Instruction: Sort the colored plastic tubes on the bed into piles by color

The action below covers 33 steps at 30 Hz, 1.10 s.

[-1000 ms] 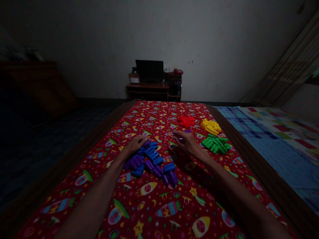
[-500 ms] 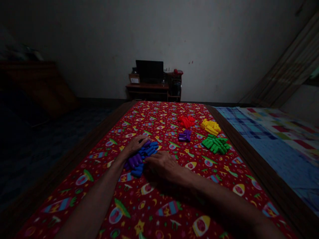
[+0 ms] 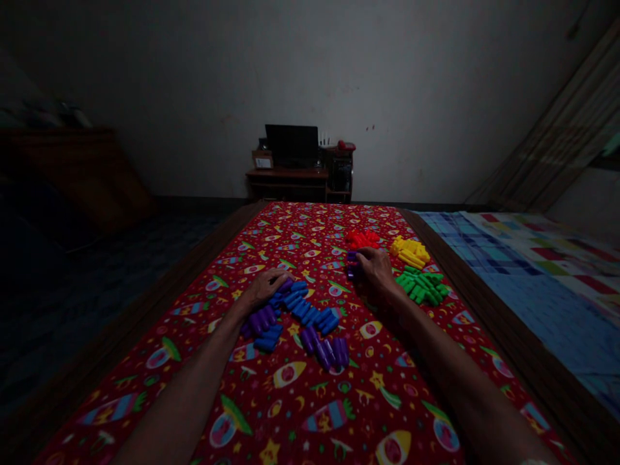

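Observation:
My left hand (image 3: 265, 286) rests at the left edge of a mixed heap, its fingers curled over a purple tube-like piece (image 3: 286, 284). Short blue plastic tube-like pieces (image 3: 303, 310) spread right from that heap. Purple pieces (image 3: 261, 320) lie among the blue ones below my left hand, and more purple pieces (image 3: 325, 352) lie nearer me. Farther right, my right hand (image 3: 375, 263) is at a small purple group (image 3: 353, 265), thumb and fingers closed at its right side. The hand partly covers that group, and whatever its fingertips pinch is hidden.
Behind my right hand lies a red pile (image 3: 362, 239), with a yellow pile (image 3: 409, 251) and a green pile (image 3: 422, 285) to its right. A red patterned cloth (image 3: 290, 413) covers the table. Against the wall stands a desk with a monitor (image 3: 292, 146).
My right hand has moved from the mixed heap up and right to the small purple group. Blue and purple pieces now lie spread right of the heap. My left hand stays nearly in place.

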Each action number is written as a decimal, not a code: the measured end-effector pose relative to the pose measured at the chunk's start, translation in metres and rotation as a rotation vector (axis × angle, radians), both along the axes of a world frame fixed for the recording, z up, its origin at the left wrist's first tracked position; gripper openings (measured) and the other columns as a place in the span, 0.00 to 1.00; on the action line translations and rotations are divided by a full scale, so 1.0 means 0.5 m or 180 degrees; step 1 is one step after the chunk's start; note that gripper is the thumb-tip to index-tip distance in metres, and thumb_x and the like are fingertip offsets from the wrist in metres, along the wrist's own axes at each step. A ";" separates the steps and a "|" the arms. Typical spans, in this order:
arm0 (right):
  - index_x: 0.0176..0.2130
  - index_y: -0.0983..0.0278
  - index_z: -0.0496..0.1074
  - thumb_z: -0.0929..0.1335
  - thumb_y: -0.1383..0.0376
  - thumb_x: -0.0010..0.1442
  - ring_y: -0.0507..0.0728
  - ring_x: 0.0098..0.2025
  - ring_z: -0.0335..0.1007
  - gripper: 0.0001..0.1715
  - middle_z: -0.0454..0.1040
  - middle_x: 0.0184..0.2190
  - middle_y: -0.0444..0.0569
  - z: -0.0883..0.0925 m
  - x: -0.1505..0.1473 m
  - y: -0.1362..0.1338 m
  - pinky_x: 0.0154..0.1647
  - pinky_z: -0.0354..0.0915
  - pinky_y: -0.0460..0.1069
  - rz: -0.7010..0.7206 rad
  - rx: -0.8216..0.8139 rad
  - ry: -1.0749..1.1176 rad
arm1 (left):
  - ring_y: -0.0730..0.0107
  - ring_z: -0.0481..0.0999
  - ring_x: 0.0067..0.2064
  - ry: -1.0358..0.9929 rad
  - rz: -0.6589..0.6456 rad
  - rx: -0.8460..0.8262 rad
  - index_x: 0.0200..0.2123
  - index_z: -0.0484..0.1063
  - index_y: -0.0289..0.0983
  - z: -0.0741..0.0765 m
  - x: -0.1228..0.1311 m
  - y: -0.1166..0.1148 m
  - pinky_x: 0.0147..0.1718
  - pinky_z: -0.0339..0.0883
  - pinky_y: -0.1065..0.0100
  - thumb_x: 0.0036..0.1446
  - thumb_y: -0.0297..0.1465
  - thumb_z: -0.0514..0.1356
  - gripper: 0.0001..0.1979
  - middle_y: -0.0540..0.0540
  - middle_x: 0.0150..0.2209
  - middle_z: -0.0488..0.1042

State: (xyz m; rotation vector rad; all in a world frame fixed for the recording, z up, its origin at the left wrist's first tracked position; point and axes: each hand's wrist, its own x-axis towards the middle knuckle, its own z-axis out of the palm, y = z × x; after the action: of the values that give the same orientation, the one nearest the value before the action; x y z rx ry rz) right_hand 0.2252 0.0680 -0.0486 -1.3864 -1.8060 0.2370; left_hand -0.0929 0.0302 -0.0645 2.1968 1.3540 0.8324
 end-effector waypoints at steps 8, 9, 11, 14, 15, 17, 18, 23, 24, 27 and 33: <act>0.33 0.67 0.78 0.66 0.63 0.58 0.61 0.36 0.72 0.12 0.77 0.31 0.58 0.006 0.000 0.006 0.39 0.66 0.55 -0.0342 0.0169 -0.0639 | 0.57 0.76 0.45 0.0004 0.0092 -0.0015 0.33 0.78 0.39 0.002 -0.001 -0.001 0.51 0.68 0.60 0.56 0.58 0.46 0.33 0.42 0.40 0.80; 0.34 0.67 0.78 0.66 0.64 0.59 0.61 0.36 0.72 0.12 0.77 0.32 0.57 0.018 -0.005 -0.010 0.39 0.66 0.54 -0.0189 0.0277 -0.0644 | 0.57 0.76 0.45 0.0020 0.0090 -0.0019 0.33 0.78 0.39 0.000 -0.001 0.000 0.50 0.68 0.60 0.56 0.58 0.46 0.33 0.42 0.40 0.80; 0.34 0.66 0.77 0.65 0.65 0.60 0.57 0.33 0.71 0.11 0.76 0.30 0.53 0.038 -0.019 -0.060 0.36 0.64 0.50 0.0477 0.0294 -0.0675 | 0.56 0.76 0.45 0.0050 0.0075 -0.0025 0.33 0.78 0.38 -0.002 -0.002 0.000 0.50 0.68 0.60 0.56 0.58 0.45 0.33 0.42 0.40 0.79; 0.34 0.65 0.76 0.65 0.64 0.62 0.52 0.28 0.69 0.11 0.75 0.27 0.47 0.045 -0.034 -0.174 0.32 0.63 0.46 0.1872 -0.0149 -0.1005 | 0.57 0.76 0.45 0.0025 0.0094 -0.0030 0.34 0.77 0.38 -0.005 -0.002 0.000 0.51 0.67 0.60 0.57 0.57 0.46 0.32 0.41 0.41 0.79; 0.35 0.64 0.76 0.66 0.63 0.62 0.52 0.30 0.70 0.10 0.76 0.29 0.47 0.040 -0.033 -0.216 0.35 0.64 0.46 0.2195 -0.0249 -0.1165 | 0.57 0.76 0.46 0.0014 0.0102 -0.0036 0.35 0.77 0.38 -0.005 -0.002 0.000 0.51 0.67 0.60 0.58 0.56 0.46 0.32 0.41 0.41 0.79; 0.48 0.61 0.73 0.68 0.60 0.61 0.57 0.46 0.71 0.15 0.76 0.44 0.52 0.026 -0.021 -0.293 0.47 0.65 0.50 0.2449 -0.0094 -0.1316 | 0.56 0.76 0.46 0.0009 0.0124 -0.0038 0.35 0.77 0.38 -0.005 -0.001 -0.001 0.51 0.67 0.60 0.57 0.56 0.46 0.32 0.41 0.42 0.79; 0.55 0.59 0.69 0.67 0.62 0.62 0.58 0.53 0.67 0.21 0.72 0.52 0.54 0.021 -0.014 -0.323 0.52 0.64 0.52 0.2452 -0.0049 -0.1370 | 0.56 0.76 0.46 0.0014 0.0132 -0.0029 0.35 0.77 0.38 -0.004 -0.001 -0.001 0.51 0.67 0.59 0.57 0.57 0.46 0.32 0.41 0.42 0.79; 0.61 0.57 0.61 0.61 0.73 0.64 0.55 0.59 0.63 0.28 0.66 0.59 0.53 0.034 0.004 -0.354 0.55 0.65 0.50 0.2522 -0.0285 -0.1186 | 0.56 0.77 0.45 0.0024 0.0108 0.0024 0.33 0.77 0.38 -0.004 0.000 0.000 0.50 0.68 0.60 0.57 0.58 0.46 0.32 0.41 0.41 0.80; 0.60 0.58 0.63 0.61 0.72 0.64 0.55 0.55 0.67 0.26 0.68 0.56 0.53 0.039 0.003 -0.338 0.52 0.67 0.49 0.2555 -0.0335 -0.1087 | 0.56 0.77 0.45 0.0008 0.0090 0.0012 0.33 0.77 0.38 -0.004 -0.001 0.001 0.50 0.68 0.60 0.57 0.57 0.46 0.32 0.41 0.41 0.80; 0.57 0.61 0.67 0.63 0.72 0.63 0.56 0.50 0.71 0.23 0.72 0.51 0.55 0.041 0.008 -0.261 0.49 0.69 0.50 0.2408 -0.0134 -0.0872 | 0.57 0.77 0.45 -0.0052 0.0054 -0.0020 0.34 0.77 0.39 -0.005 -0.002 0.002 0.50 0.68 0.60 0.57 0.57 0.46 0.31 0.42 0.41 0.80; 0.47 0.66 0.74 0.61 0.71 0.61 0.60 0.45 0.75 0.18 0.77 0.44 0.57 0.000 0.037 -0.085 0.46 0.70 0.55 0.1150 0.0389 -0.0323 | 0.57 0.76 0.45 -0.0050 0.0065 0.0005 0.33 0.78 0.39 -0.002 -0.001 0.001 0.50 0.68 0.59 0.56 0.57 0.46 0.31 0.42 0.40 0.80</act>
State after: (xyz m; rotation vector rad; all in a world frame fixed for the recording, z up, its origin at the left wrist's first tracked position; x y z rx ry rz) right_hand 0.2439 0.0254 -0.0485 -0.9971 -2.1135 0.2425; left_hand -0.0933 0.0307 -0.0654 2.1764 1.3709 0.8566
